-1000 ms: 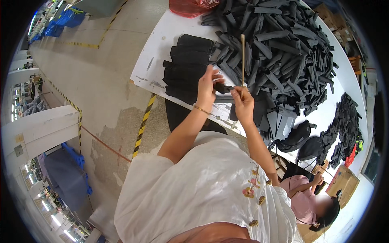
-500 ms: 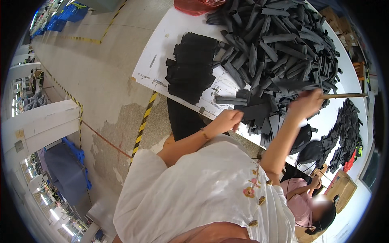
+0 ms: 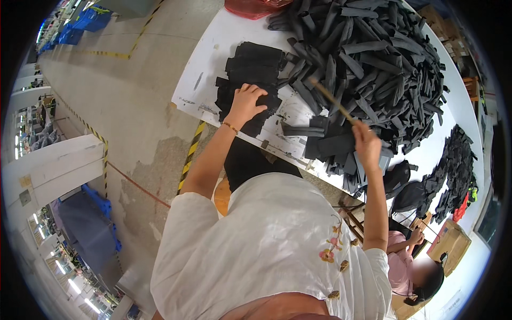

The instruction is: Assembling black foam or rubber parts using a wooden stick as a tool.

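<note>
My left hand [image 3: 248,105] rests with its fingers spread on an overlapping row of flat black fabric pieces [image 3: 257,60] at the table's left side. A thin wooden stick [image 3: 332,99] is gripped in my closed right hand [image 3: 367,144] and slants up to the left, slightly blurred. Beneath and beyond it lies a large heap of dark grey rolled fabric tubes [image 3: 373,58]. Close to my right hand, several flattened dark pieces [image 3: 336,145] lie near the table edge, with a few tubes [image 3: 303,130] beside them.
The white table [image 3: 205,80] carries a red plastic bag [image 3: 256,7] at the back and a pile of small black pieces [image 3: 453,165] at the right. Another person [image 3: 402,261] in pink sits at lower right near a cardboard box [image 3: 450,240]. Black-yellow tape [image 3: 192,152] marks the floor.
My left hand has moved up and left onto the row of black pieces and spread its fingers. My right hand has shifted left and down, swinging the stick from pointing right to pointing up-left.
</note>
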